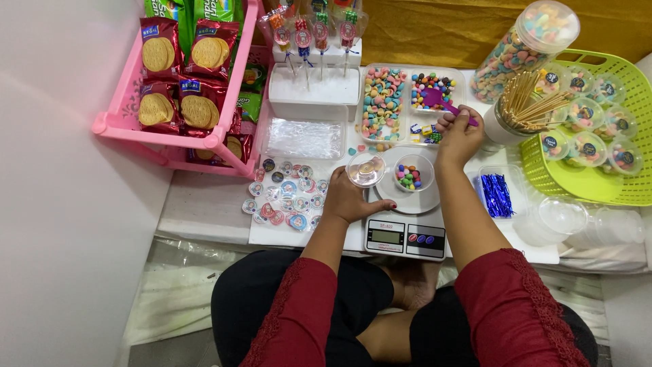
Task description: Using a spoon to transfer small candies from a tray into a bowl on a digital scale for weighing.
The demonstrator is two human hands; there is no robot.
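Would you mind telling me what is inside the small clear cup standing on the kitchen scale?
The clear cup on the scale holds a small heap of mixed-colour round candies. Whatever lies beneath the top candies is covered.

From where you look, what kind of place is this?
Probably a small home workspace for packing sweets: a person sits on the floor at a low table with a kitchen scale, a divided candy tray and a basket of filled cups.

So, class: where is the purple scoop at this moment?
In the head view, the purple scoop is in the right hand, its bowl over the divided clear tray of coloured candies, just behind the kitchen scale.
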